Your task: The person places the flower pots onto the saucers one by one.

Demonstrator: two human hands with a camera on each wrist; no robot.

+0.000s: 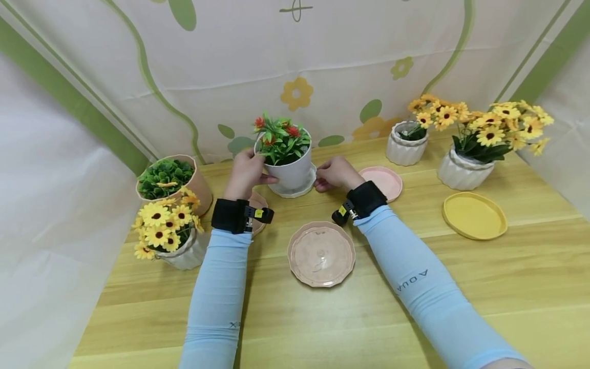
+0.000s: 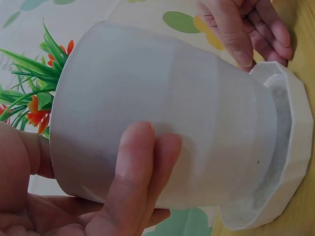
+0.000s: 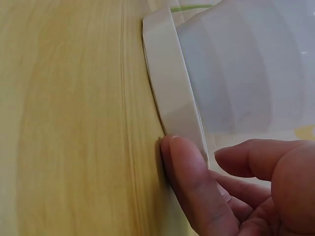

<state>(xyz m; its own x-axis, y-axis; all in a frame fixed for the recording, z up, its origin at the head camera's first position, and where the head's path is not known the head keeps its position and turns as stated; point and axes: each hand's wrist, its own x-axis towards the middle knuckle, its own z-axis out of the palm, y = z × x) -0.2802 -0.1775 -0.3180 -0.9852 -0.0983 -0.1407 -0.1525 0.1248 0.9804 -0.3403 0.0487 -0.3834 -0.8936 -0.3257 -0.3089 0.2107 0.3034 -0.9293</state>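
A white pot (image 1: 289,171) with green leaves and red flowers (image 1: 283,141) stands in a white scalloped saucer (image 1: 295,192) near the back of the table. My left hand (image 1: 246,173) grips the pot by its left side, with some fingers (image 2: 135,172) against its wall in the left wrist view. At the saucer's right edge, my right hand (image 1: 338,174) pinches the rim between thumb (image 3: 246,156) and fingers. The saucer's white rim (image 3: 172,83) lies close to the tabletop in the right wrist view.
A pink scalloped saucer (image 1: 321,253) lies at the front middle. Another pink saucer (image 1: 384,180) and a yellow one (image 1: 475,216) are on the right, near two flower pots (image 1: 405,146). A pink pot (image 1: 200,187) and a yellow-flowered white pot (image 1: 186,254) stand left.
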